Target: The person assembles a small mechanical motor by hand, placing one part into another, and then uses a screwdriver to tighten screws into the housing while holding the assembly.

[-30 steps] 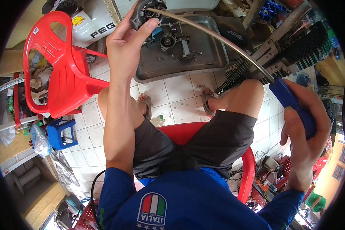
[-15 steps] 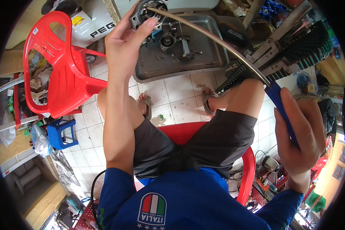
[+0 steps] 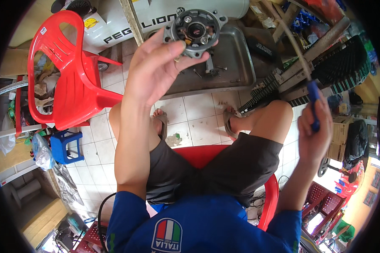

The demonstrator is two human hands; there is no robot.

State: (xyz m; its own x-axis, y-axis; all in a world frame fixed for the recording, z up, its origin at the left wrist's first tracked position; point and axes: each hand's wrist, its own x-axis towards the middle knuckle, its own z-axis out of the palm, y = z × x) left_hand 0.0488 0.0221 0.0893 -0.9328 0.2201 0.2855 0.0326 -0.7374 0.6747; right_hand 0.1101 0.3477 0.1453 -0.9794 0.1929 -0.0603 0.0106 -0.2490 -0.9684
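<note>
Up over the near part of the metal tray, my left hand (image 3: 154, 71) is closed round the rim of a round metal motor end cover (image 3: 197, 31). Its inner face is turned up, showing a dark ring, two screw heads, copper-coloured parts and a central hole. My right hand (image 3: 316, 130), out at the right, grips a long screwdriver by its blue handle (image 3: 313, 99). The shaft points up and away, apart from the cover and slightly blurred. Below the cover, the tray (image 3: 240, 55) holds several screws and metal parts, partly hidden by my left hand.
At left stand a red plastic chair (image 3: 65, 95) and a small blue stool (image 3: 66, 147). A white tank (image 3: 228, 6) lies behind the tray. Dark slatted metal pieces (image 3: 340, 63) crowd the right, near my knee. I sit on another red chair (image 3: 271, 202).
The screwdriver has come out of the cover and swung up to the right. My left hand has brought the cover nearer and rightward, its inner face now in plain sight.
</note>
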